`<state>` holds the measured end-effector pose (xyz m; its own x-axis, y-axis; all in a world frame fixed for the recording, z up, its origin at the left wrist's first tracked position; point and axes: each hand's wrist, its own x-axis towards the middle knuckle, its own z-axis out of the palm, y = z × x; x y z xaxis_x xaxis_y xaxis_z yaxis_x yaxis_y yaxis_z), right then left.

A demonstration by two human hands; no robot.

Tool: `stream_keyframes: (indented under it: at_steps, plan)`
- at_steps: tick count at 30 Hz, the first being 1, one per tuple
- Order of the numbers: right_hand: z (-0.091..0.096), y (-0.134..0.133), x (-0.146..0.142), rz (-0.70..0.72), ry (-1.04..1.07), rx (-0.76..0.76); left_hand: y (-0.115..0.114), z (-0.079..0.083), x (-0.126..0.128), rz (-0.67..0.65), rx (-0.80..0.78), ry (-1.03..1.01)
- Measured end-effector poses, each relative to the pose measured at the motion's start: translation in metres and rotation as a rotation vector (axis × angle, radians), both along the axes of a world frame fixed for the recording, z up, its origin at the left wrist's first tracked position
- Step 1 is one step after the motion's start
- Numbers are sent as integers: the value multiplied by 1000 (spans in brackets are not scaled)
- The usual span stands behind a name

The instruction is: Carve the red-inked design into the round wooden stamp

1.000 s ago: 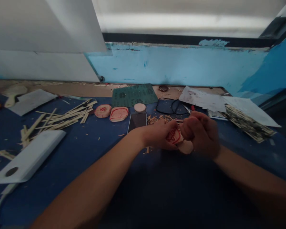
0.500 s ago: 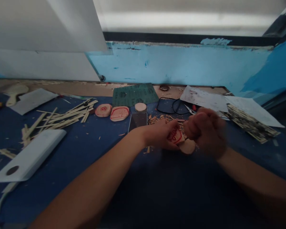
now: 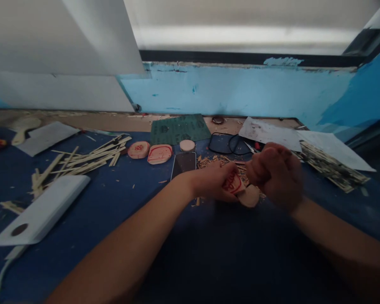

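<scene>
My left hand (image 3: 213,180) is closed on a pale wooden piece with red markings (image 3: 234,182), gripping it by its left side. A round wooden disc (image 3: 249,196) lies just below that piece, close against its lower right edge. My right hand (image 3: 276,175) is a fist right beside the marked piece. Whatever sits inside the fist is hidden, though a small dark tip shows near the wood. Wood shavings (image 3: 213,161) lie scattered behind and around both hands. A phone (image 3: 184,164) rests by my left wrist.
Two red-marked wooden slices (image 3: 160,153) and a plain disc (image 3: 187,145) lie before green sandpaper (image 3: 180,129). Thin wooden sticks (image 3: 85,158) and a white corded device (image 3: 44,211) are at left. A black cord (image 3: 221,143), papers (image 3: 269,133) and a dark-stained slat panel (image 3: 332,166) lie at back right.
The view has tilted slightly, so the scene sits a little lower. My right fist has shifted slightly beside the wood. My left hand keeps its hold on the marked piece.
</scene>
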<state>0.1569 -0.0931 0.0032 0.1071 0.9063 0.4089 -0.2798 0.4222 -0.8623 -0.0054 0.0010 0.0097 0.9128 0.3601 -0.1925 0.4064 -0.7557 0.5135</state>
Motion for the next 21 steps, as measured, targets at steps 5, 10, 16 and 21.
stream_keyframes:
  at_steps: [5, 10, 16, 21]
  plan:
    - [4, 0, -2, 4, -23, -23, 0, 1, 0, 16, 6, 15]
    - [3, -1, -1, -26, -12, -19, 0, 3, 1, 12, -11, 7]
    - [0, -2, -2, -4, -29, -12, 0, 2, 0, 6, -6, 9]
    - [1, -5, -4, -20, -73, -50, -1, 5, 0, 13, 2, 40]
